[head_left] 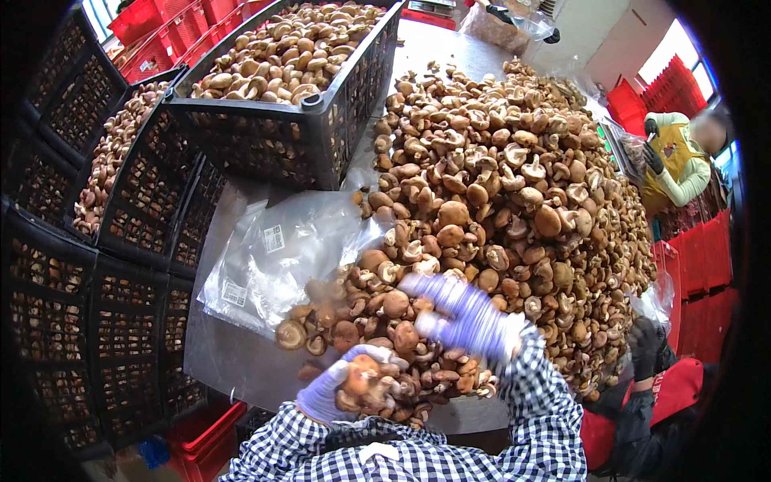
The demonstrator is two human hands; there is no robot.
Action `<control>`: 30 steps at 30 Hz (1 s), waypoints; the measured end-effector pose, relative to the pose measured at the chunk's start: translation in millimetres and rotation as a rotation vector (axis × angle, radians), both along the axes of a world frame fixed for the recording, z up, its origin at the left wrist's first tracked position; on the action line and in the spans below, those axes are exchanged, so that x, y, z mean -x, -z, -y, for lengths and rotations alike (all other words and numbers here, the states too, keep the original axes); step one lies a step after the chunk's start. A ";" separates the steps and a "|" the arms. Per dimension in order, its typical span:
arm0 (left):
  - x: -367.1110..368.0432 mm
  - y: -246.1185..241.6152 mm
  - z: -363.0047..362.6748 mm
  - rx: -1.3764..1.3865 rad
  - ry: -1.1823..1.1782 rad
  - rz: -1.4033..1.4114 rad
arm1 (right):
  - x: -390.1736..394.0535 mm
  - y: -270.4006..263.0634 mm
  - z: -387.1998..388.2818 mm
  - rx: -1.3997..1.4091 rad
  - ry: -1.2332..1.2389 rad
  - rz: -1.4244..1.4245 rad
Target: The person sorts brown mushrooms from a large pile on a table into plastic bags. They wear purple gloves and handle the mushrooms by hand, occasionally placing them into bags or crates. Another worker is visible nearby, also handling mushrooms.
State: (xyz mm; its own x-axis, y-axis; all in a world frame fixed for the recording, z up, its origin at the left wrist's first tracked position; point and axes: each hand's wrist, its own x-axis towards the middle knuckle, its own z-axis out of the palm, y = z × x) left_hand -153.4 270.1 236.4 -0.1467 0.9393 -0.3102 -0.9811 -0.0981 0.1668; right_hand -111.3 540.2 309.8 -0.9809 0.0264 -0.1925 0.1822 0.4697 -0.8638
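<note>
My left hand (325,394), in a pale purple glove, curls around a cluster of brown mushrooms (364,375) near the front table edge. They look like shiitake, and those in the hand are partly blurred. To its upper right, my right hand (464,316), gloved alike, is motion-blurred over the mushroom pile (482,199). Whether anything is between its fingers cannot be made out. Caps and stems lie mixed in the pile, which rises away from me. Clear plastic bags (283,253) with printed labels lie flat left of the pile.
A black plastic crate (253,126) full of mushrooms stands on the metal table (235,367). More crates (129,325) are stacked at left, with a red bin (208,443) below. At right are a person in a yellow apron (674,150) and another person's black-gloved hand (644,346).
</note>
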 end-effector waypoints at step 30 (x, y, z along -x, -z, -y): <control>92.3 180.0 137.3 -0.031 -0.861 -0.005 | 69.8 123.8 4.8 -0.255 0.202 0.161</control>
State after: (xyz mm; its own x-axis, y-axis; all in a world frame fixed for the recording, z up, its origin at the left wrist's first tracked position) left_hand -245.7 132.8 56.4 -0.8133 0.5081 -0.2836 -0.5619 -0.8124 0.1558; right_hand -181.1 535.4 185.9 -0.9089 0.2833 -0.3060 0.4169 0.6073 -0.6763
